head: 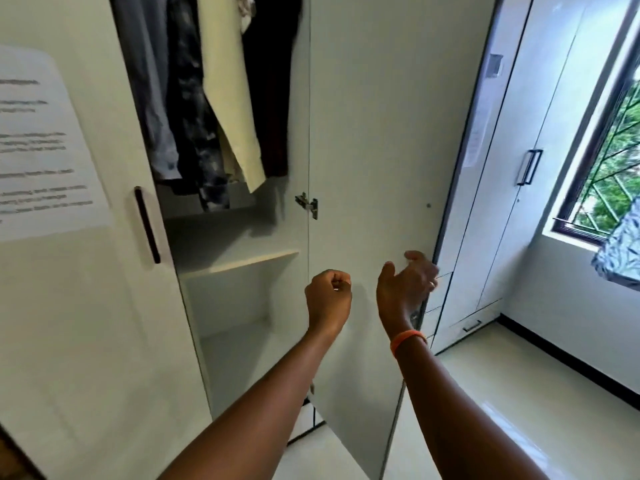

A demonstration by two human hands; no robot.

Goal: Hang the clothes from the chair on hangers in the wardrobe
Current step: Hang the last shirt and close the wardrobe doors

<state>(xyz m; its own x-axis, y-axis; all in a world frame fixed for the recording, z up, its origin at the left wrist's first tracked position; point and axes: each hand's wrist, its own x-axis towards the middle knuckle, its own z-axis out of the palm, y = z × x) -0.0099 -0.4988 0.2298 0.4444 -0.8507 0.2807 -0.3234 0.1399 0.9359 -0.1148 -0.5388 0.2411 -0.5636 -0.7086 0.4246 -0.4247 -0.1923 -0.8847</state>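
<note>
Garments [207, 109] hang in the open wardrobe [239, 271], soft and light by the look; best taken at the shoulders. Chair not in view. Left hand [328, 299] fisted, empty. Right hand [407, 285] at the door [374, 133] edge, fingers loosely spread, gripping nothing.
</note>
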